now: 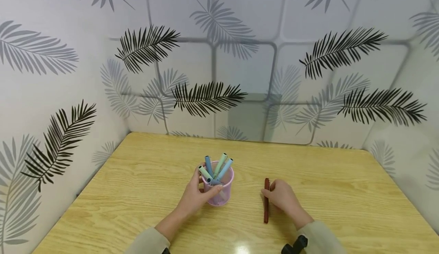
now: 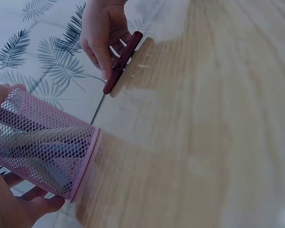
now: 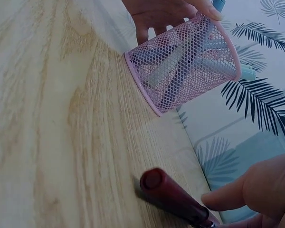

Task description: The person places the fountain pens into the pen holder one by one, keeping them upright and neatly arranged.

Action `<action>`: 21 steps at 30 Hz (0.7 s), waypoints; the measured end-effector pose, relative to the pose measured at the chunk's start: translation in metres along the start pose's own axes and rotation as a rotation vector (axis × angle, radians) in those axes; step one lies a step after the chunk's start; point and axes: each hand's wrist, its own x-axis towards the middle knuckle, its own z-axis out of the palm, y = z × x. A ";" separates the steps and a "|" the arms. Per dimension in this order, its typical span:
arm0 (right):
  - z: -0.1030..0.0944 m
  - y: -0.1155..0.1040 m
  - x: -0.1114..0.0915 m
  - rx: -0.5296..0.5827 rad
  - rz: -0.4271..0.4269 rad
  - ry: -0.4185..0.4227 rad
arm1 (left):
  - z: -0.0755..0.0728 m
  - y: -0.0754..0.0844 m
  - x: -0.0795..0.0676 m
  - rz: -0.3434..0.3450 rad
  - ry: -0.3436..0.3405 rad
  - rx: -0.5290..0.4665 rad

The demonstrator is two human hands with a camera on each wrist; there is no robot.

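A pink mesh pen holder (image 1: pixel 228 185) stands upright on the table, with several blue and green capped pens (image 1: pixel 226 168) leaning out of its top. My left hand (image 1: pixel 195 193) grips the holder, thumb on the near side and fingers round the far left. To the right, my right hand (image 1: pixel 282 197) pinches a dark red pen (image 1: pixel 266 208) between thumb and fingers. That pen lies level, close over the tabletop, its reflection beside it in the left wrist view. In the right wrist view, the pen's round end (image 3: pixel 154 179) faces the camera.
The wood-grain table (image 1: pixel 154 162) runs back to a wall (image 1: pixel 240 67) patterned with grey and black leaves. Walls also border it at the left and right. A black strap (image 1: pixel 295 245) circles the right sleeve.
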 end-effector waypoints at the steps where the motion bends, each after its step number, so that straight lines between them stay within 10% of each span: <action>1: 0.000 0.000 0.000 -0.001 -0.001 -0.005 | 0.000 0.000 0.000 0.000 0.000 -0.004; 21: 0.000 -0.005 -0.003 -0.001 0.002 -0.004 | 0.000 -0.002 -0.001 -0.003 0.002 -0.001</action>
